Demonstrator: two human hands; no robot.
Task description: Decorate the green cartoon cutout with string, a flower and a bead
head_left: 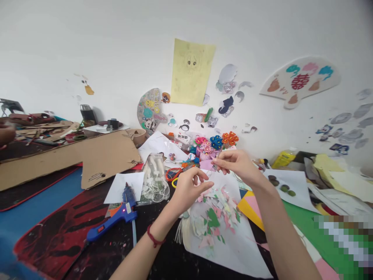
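My left hand (190,188) is raised over the left edge of a white sheet (233,249), its fingers curled with a gap between thumb and fingertips and nothing visible in it. My right hand (233,165) is a little higher and to the right, its thumb and fingers pinched together; whatever they hold is too small to make out. Torn green, pink and pale paper scraps (214,217) lie on the sheet below both hands. A whitish tassel (182,229) hangs or lies at the sheet's left edge, under my left wrist.
A blue glue gun (112,221) lies at the left, near a bag of white cords (155,182) and orange-handled scissors (174,175). Cardboard (107,151) spans the back left. Colourful flowers (215,143) stand behind my hands. Another person's hand (6,134) shows at the far left.
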